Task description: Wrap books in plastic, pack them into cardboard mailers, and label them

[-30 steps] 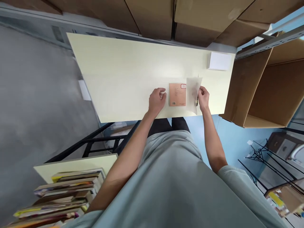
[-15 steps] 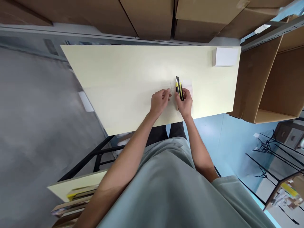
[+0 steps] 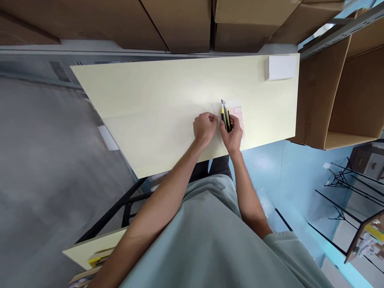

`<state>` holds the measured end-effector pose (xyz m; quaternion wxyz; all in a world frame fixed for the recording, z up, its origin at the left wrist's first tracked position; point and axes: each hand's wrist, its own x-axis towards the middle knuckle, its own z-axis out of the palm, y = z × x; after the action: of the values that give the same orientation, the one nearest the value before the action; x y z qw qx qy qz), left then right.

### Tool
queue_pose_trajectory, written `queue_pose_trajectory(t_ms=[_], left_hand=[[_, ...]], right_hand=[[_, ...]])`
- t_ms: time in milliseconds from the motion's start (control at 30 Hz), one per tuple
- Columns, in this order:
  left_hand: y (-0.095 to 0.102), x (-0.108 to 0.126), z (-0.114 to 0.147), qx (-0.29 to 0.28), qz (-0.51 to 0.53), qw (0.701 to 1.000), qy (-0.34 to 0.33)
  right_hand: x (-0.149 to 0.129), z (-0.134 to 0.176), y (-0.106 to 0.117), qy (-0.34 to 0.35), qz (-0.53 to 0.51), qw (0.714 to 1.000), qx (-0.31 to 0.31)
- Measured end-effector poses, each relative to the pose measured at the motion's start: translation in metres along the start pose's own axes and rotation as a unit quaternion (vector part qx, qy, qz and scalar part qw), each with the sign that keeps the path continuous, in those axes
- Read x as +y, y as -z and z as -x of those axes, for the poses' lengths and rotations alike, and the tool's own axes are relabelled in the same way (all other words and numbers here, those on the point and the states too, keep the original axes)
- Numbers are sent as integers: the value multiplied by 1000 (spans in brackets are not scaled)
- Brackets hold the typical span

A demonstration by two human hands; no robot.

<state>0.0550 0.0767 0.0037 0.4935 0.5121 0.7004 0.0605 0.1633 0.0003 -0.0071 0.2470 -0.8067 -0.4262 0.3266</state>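
While a translucent sheet (image 3: 215, 107) lies over it, the pink booklet (image 3: 239, 116) shows through, slightly right of the frame's centre, partly hidden by the right hand (image 3: 233, 138). I see that hand grasping a black-and-yellow utility knife (image 3: 227, 118) between thumb and fingers, its blade out and pointing to the top of the frame. Just beside it, nearer the centre, the left hand (image 3: 204, 129) has its fingers drawn together at the sheet's left edge; I cannot tell whether they pinch it. Around both hands I have the pale tabletop (image 3: 156, 100), with a white block (image 3: 280, 68) on its upper-right corner. Cardboard boxes (image 3: 183, 28) line the top of the frame, and a large carton (image 3: 318, 96) stands at the right.
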Motion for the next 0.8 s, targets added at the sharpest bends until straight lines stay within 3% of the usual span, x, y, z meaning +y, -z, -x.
queue_pose_trajectory(t_ms=[233,467,800], left_hand=[[5,-5,1,10,-52,998,-20],[23,-6,-29,37,-101,994,-36],[19,-12,-56,42,-43,998,-18]], right_hand=[[-1,-11,-10,26,74,996,-30],[-13,-15,-16,27,150,987,-55],[-40,-12,-6,-3,244,962,-119]])
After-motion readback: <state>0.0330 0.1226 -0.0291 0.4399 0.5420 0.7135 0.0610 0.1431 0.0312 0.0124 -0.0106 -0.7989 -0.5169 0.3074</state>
